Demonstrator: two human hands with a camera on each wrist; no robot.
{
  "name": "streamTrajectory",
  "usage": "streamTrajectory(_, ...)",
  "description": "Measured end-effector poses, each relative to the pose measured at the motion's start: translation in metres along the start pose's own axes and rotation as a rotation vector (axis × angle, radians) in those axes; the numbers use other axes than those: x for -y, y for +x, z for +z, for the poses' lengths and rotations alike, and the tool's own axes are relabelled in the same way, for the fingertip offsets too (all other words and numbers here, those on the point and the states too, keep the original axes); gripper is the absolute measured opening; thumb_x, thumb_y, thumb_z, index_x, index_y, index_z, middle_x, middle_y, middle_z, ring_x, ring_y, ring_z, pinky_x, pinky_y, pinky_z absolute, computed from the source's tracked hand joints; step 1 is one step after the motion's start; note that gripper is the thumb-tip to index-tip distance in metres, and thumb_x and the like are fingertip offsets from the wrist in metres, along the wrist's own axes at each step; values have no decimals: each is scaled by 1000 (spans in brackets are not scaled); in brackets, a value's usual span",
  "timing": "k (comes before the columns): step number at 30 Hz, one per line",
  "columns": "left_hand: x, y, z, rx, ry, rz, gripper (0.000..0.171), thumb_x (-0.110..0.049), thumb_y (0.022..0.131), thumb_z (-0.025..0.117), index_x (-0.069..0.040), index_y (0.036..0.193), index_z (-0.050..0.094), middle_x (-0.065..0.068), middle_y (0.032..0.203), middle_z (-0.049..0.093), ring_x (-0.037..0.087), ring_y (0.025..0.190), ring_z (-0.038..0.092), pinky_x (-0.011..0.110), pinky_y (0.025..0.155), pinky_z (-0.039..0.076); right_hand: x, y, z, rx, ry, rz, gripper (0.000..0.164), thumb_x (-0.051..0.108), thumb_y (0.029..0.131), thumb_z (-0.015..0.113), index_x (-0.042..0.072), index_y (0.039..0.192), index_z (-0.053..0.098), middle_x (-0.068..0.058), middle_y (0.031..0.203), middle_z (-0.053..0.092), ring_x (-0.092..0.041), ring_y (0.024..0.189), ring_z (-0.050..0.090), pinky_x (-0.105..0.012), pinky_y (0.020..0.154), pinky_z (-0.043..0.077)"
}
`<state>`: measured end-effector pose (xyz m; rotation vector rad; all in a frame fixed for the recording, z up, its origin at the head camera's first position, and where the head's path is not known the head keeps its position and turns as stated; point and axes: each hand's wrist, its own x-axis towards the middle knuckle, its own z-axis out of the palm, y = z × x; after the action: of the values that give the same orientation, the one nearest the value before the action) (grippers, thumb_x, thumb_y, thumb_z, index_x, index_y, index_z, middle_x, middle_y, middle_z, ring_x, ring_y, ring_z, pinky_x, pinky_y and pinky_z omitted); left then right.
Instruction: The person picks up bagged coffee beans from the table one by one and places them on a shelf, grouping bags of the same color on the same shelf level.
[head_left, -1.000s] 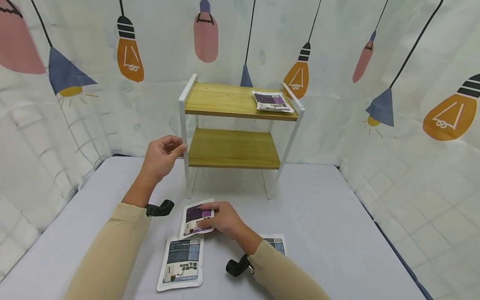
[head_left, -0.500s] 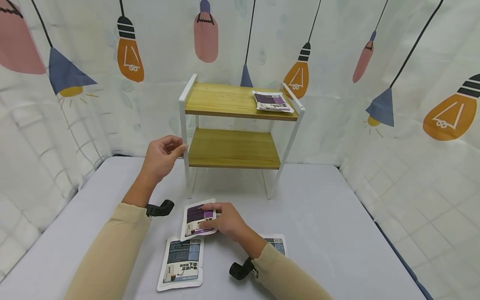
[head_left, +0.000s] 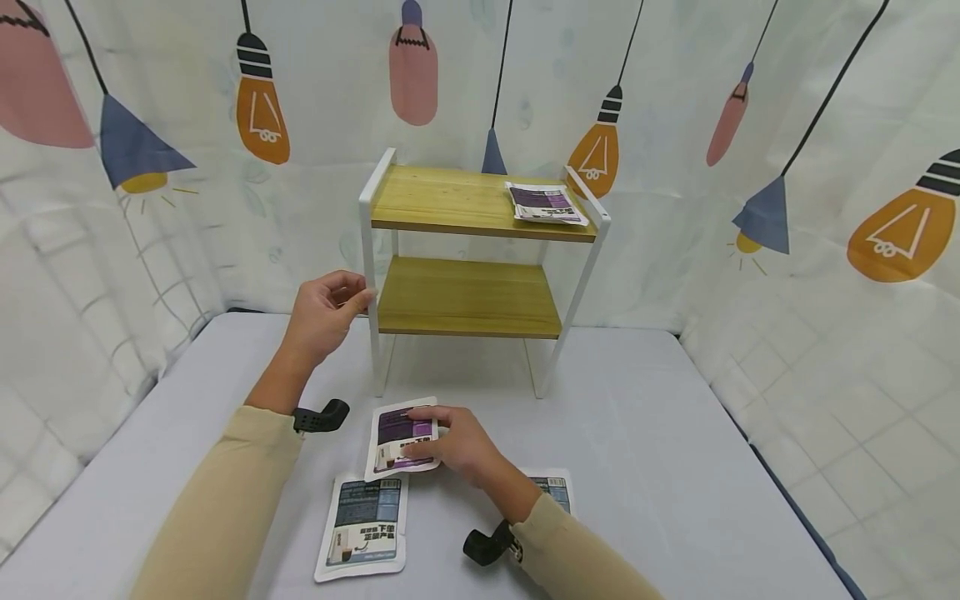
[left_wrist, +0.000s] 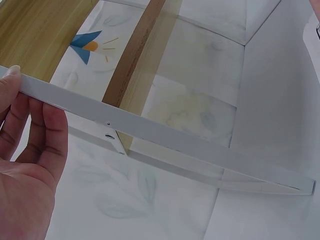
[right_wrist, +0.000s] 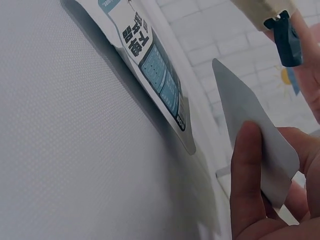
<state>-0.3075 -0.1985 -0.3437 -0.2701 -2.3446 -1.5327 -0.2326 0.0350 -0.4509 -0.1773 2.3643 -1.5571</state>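
Observation:
My left hand (head_left: 321, 313) pinches the white front leg (head_left: 367, 258) of a two-tier wooden shelf rack (head_left: 442, 193). In the left wrist view, the thumb lies on one side of the leg (left_wrist: 165, 132) and the fingers curl under the other. A flat purple-and-white pouch (head_left: 392, 427) is held by its right side in my right hand (head_left: 467, 446). Its plain silvery back (right_wrist: 250, 110) faces the right wrist camera, raised off the tabletop. Just below it in the head view lies a blue-and-white pouch (head_left: 365, 527), slightly overlapped by the purple one.
Purple pouches (head_left: 547, 205) lie stacked at the right end of the rack's upper board. Another blue-labelled pouch (head_left: 557, 483) is partly hidden behind my right forearm. The white-covered table (head_left: 645, 433) is enclosed by curtains (head_left: 300, 208) printed with lamps.
My right hand has shifted slightly to the right, carrying the purple pouch with it. The left hand stays put on the rack's leg.

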Motion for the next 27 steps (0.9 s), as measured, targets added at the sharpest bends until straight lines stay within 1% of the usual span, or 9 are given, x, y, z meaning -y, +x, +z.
streamTrajectory(6,-1,0,0,1,-3,4,36,-36,101,65,-5,120,68,8,113,68,14,106,67,26,95,58,0,-3,-2,-7,26,-4,49,19,74,94,36,116,77,-4,145,58,-26,127,52,-35,95,53)
streamTrajectory(8,0,0,-1,2,-3,4,35,-35,101,65,-5,120,68,8,113,68,15,105,68,25,95,58,1,-4,-3,-7,42,-19,49,18,74,93,36,117,77,-4,146,58,-26,126,53,-34,94,54)
streamTrajectory(10,0,0,-1,1,0,1,35,-36,101,65,-6,120,68,8,113,68,15,106,67,26,95,58,1,-4,-5,-7,68,-27,50,17,75,93,36,118,76,-4,145,59,-25,123,55,-32,91,55)
streamTrajectory(13,0,0,-1,0,2,-1,36,-37,101,65,-6,119,68,8,114,68,14,106,67,28,96,58,3,-5,-7,-1,99,-40,51,16,75,92,34,121,76,-4,141,60,-23,113,59,-27,82,57)
streamTrajectory(16,0,0,0,-2,5,3,36,-37,101,65,-6,119,69,8,113,68,13,105,67,26,95,58,4,-6,-9,2,116,-46,52,16,76,91,34,122,75,-5,139,61,-21,107,60,-24,77,57)
streamTrajectory(21,0,-1,-1,-5,8,13,36,-36,101,65,-5,119,69,9,112,68,12,103,67,21,92,58,7,-8,-12,2,137,-62,52,15,78,90,33,125,74,-6,137,61,-22,104,63,-27,77,60)
streamTrajectory(27,0,-1,0,-7,12,0,35,-37,101,65,-6,118,68,8,112,67,14,104,67,26,95,58,11,-8,-17,-3,152,-79,53,17,80,89,35,126,73,-6,140,59,-22,105,64,-29,79,62)
